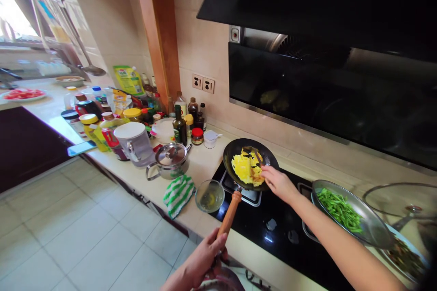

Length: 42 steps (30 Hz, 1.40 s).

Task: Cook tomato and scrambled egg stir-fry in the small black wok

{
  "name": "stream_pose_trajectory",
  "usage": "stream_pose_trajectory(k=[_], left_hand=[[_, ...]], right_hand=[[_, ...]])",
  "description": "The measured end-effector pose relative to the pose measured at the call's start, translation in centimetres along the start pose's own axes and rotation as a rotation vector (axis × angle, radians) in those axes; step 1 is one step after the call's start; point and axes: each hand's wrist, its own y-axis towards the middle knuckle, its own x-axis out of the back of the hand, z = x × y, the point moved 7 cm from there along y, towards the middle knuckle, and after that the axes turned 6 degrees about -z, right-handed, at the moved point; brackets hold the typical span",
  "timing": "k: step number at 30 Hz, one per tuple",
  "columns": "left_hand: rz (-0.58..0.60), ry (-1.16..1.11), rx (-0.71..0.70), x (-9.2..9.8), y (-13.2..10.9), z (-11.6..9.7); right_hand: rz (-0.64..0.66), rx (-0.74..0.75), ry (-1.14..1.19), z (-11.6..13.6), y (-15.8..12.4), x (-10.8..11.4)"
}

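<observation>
My left hand point(213, 254) is wrapped around the wooden handle point(230, 218) of a black frying pan point(232, 148). The pan sits over the left burner of a black glass hob point(249, 227). In it lie soft yellow scrambled eggs point(243, 168). Over the pan's right side, my right hand point(273, 179) is closed on a slim brown cooking utensil point(257, 157), whose end is among the eggs; its exact kind is unclear. Left of the pan stands a glass bowl point(205, 207) with a trace of yellowish liquid, beside a green-and-white striped cloth point(179, 194).
A metal pan of chopped green vegetables point(337, 209) sits on the right, near a glass lid point(403, 198) and a plate of dark food point(406, 257). A lidded steel pot point(170, 159), water jug point(134, 141) and several bottles line the counter. A range hood point(324, 95) hangs above.
</observation>
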Motion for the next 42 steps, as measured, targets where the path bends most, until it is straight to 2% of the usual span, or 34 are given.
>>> stream_pose_trajectory(k=[3, 5, 7, 9, 11, 14, 17, 20, 23, 26, 28, 31, 36, 39, 42], left_hand=[[0.008, 0.002, -0.003, -0.1, -0.1, -0.1], [0.014, -0.004, 0.001, -0.1, -0.1, -0.1], [0.015, -0.013, -0.002, -0.1, -0.1, -0.1], [0.018, -0.009, -0.002, -0.1, -0.2, 0.0], [0.014, -0.012, 0.006, -0.1, -0.3, 0.0], [0.012, -0.024, 0.023, -0.2, -0.5, 0.0], [0.039, -0.021, 0.019, -0.4, -0.6, 0.0], [0.043, -0.02, 0.022, -0.5, -0.5, -0.1], [0.04, 0.007, 0.04, -0.5, -0.4, -0.2], [0.049, 0.019, 0.052, -0.5, -0.5, -0.3], [0.058, 0.016, 0.057, -0.6, -0.5, -0.4], [0.057, 0.016, 0.06, -0.5, -0.6, -0.3], [0.073, 0.022, 0.043, -0.4, -0.6, -0.6], [0.061, 0.058, 0.038, -0.2, -0.5, -0.5], [0.056, 0.073, 0.043, -0.1, -0.2, -0.1]], right_hand=[[-0.081, -0.09, 0.068, -0.9, -0.5, 4.5], [-0.028, -0.088, 0.112, 0.2, -1.4, 7.6], [0.079, -0.077, 0.159, 2.1, -2.4, 9.8], [0.194, -0.071, 0.201, 3.6, -3.2, 10.4], [0.238, -0.079, 0.218, 4.0, -3.4, 9.7], [0.122, -0.149, 0.185, 1.8, -3.1, 8.4], [-0.046, -0.273, 0.149, -1.4, -2.6, 8.8], [-0.194, -0.495, 0.079, -3.8, -1.4, 11.0], [-0.181, -0.807, 0.054, -5.7, 0.6, 12.0], [-0.145, -1.045, 0.206, -6.9, 1.9, 11.0], [-0.166, -1.117, 0.283, -6.9, 1.6, 9.8], [-0.223, -1.129, 0.325, -5.6, -0.6, 7.9], [-0.506, -1.065, 0.318, -1.6, -5.1, 5.0], [-0.641, -1.023, 0.291, 0.2, -5.9, 2.9], [-0.726, -1.044, 0.333, 0.8, -6.3, 0.4]])
